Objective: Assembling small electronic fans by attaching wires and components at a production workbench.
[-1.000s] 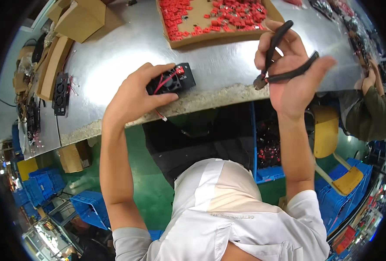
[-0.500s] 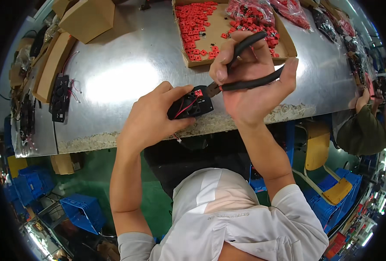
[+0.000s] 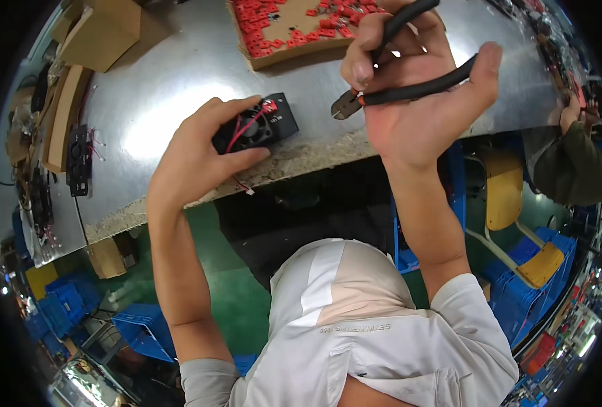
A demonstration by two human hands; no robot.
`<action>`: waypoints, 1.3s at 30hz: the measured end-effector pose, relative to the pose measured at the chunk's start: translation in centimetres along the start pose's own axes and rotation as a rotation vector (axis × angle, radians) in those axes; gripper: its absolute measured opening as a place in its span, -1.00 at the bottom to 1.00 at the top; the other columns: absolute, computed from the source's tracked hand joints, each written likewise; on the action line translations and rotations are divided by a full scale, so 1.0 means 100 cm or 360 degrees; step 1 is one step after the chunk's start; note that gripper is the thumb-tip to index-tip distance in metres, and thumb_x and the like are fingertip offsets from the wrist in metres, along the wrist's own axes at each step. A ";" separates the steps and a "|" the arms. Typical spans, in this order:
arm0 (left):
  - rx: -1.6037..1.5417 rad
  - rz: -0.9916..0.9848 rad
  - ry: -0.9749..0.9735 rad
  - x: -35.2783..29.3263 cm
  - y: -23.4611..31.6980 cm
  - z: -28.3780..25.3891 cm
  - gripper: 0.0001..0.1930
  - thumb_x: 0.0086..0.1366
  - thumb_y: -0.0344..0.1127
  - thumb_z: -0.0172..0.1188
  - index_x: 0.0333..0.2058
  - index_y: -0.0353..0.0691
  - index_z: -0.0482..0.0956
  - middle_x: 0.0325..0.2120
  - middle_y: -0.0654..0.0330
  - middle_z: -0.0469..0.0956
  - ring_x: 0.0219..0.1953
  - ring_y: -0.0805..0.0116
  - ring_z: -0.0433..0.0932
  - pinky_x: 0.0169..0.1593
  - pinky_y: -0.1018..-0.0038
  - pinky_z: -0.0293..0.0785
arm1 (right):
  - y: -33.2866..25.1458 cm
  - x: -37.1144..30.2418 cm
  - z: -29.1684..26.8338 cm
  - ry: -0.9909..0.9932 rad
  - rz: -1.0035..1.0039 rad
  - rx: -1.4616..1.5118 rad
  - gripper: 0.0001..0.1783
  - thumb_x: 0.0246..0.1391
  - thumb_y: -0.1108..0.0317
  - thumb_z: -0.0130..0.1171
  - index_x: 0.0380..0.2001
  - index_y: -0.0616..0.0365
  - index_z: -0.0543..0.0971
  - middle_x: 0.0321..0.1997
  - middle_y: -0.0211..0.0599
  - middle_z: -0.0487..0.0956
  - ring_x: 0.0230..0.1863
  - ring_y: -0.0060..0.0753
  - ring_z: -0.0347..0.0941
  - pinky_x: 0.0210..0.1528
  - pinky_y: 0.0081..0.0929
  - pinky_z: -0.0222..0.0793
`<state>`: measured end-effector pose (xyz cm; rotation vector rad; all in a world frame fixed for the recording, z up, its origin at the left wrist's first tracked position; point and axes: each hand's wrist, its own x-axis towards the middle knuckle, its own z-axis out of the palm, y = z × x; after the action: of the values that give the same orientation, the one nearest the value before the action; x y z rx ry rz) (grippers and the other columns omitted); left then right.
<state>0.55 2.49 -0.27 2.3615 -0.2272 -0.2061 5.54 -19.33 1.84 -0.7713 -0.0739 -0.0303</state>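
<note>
My left hand (image 3: pixel 196 146) grips a black fan module (image 3: pixel 284 117) near the table's front edge, thumb on its near side and fingers on the far side. A red connector (image 3: pixel 269 106) sits on the module, and red and black wires run across its fan. A white plug on a wire hangs below my thumb. To the right, my right hand (image 3: pixel 416 115) holds black-handled cutting pliers (image 3: pixel 416 89), palm up. The handles are spread and the jaws are parted, a short gap away from the module.
Beyond my hands stands a cardboard tray (image 3: pixel 301 51) of small red connectors. At the far left are an open cardboard box (image 3: pixel 101 37) and another black fan module (image 3: pixel 78 159). A person's sleeve (image 3: pixel 565 173) shows at the right, behind a yellow chair (image 3: pixel 503 190).
The pliers have come away from the red connector, moving right with my right hand. My left hand and the fan module have shifted left. The whole view has also shifted.
</note>
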 end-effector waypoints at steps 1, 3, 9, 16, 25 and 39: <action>-0.0033 0.0003 0.0019 0.000 0.000 0.000 -0.39 -0.02 -0.32 0.48 0.08 -0.17 0.56 -0.36 0.15 0.49 -0.33 0.27 0.48 -0.16 0.44 0.44 | 0.000 -0.001 -0.002 -0.0008 0.0013 0.0013 -0.03 0.13 -0.53 -0.30 -0.12 0.29 0.51 -0.41 -0.15 0.49 -0.50 -0.28 0.37 -0.40 -0.38 0.30; -0.0125 -0.0020 0.0012 0.000 0.000 0.000 -0.38 -0.02 -0.35 0.48 0.09 -0.16 0.55 -0.38 0.18 0.47 -0.35 0.33 0.45 -0.18 0.47 0.42 | 0.000 -0.004 -0.010 -0.0040 0.0048 0.0102 -0.05 0.15 -0.51 -0.29 -0.11 0.31 0.50 -0.41 -0.13 0.49 -0.47 -0.27 0.38 -0.37 -0.38 0.32; 0.0114 -0.0039 0.0034 -0.002 0.005 0.000 -0.37 -0.04 -0.27 0.48 0.09 -0.12 0.56 -0.38 0.14 0.47 -0.33 0.24 0.49 -0.18 0.39 0.43 | 0.007 0.005 -0.002 -0.0088 0.0051 0.0173 -0.06 0.15 -0.50 -0.26 -0.05 0.31 0.46 -0.39 -0.12 0.50 -0.45 -0.24 0.40 -0.34 -0.34 0.34; 0.0147 -0.0111 0.0035 -0.008 0.012 0.001 -0.39 -0.03 -0.15 0.44 0.07 -0.10 0.56 -0.34 0.10 0.49 -0.28 0.08 0.54 -0.16 0.27 0.46 | 0.041 0.019 0.002 -0.0548 0.0005 0.0217 0.03 0.10 -0.57 -0.43 0.00 0.25 0.46 -0.35 -0.17 0.50 -0.45 -0.30 0.36 -0.37 -0.36 0.23; 0.0113 -0.0137 0.0036 -0.010 0.011 -0.002 -0.39 -0.02 -0.13 0.42 0.07 -0.07 0.55 -0.30 0.11 0.50 -0.28 0.08 0.56 -0.15 0.25 0.49 | 0.055 0.017 0.008 -0.0487 0.0063 0.0060 0.01 0.10 -0.56 -0.40 -0.01 0.25 0.47 -0.36 -0.17 0.50 -0.45 -0.31 0.36 -0.36 -0.37 0.23; 0.0121 -0.0134 0.0023 -0.009 0.009 -0.002 -0.40 -0.01 -0.14 0.40 0.08 -0.07 0.55 -0.30 0.12 0.50 -0.28 0.09 0.57 -0.14 0.26 0.50 | 0.058 0.013 0.012 -0.0494 -0.0036 -0.0014 -0.04 0.14 -0.53 -0.40 -0.01 0.23 0.42 -0.37 -0.27 0.49 -0.45 -0.48 0.35 -0.43 -0.52 0.16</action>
<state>-0.36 2.16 0.58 2.4494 -0.1309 -0.2245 7.11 -14.36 -1.27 -0.7792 -0.3774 0.0679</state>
